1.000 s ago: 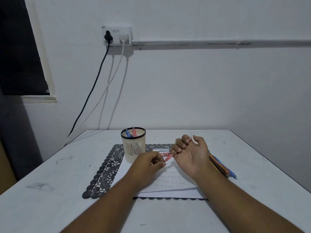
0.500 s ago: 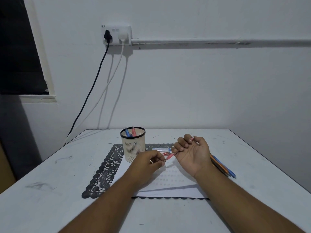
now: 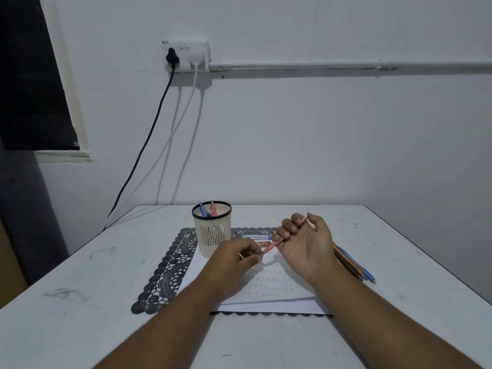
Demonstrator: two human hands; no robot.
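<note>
The right hand (image 3: 306,245) is gripping the red pen (image 3: 270,246), the left hand (image 3: 235,258) pinching its tip; two pens (image 3: 212,209) are standing in the cup (image 3: 211,235), loose pens (image 3: 351,265) waiting on the table (image 3: 80,288).

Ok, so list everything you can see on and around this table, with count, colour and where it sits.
table: one, white, scuffed, against the wall
placemat: one, black lace, mid-table
paper sheet: one, white, on the placemat
pen holder: one, cream with black rim, far left of the placemat
holder pens: two showing, blue and red, in the pen holder
far pens: two, one blue-tipped, one red, lying beyond the hands
loose pens: several, orange and blue, right of the right hand
wall socket: one, white, black and white plugs
red pen: one, between the hands
left hand: pinches the pen's end
right hand: grips the pen
</note>
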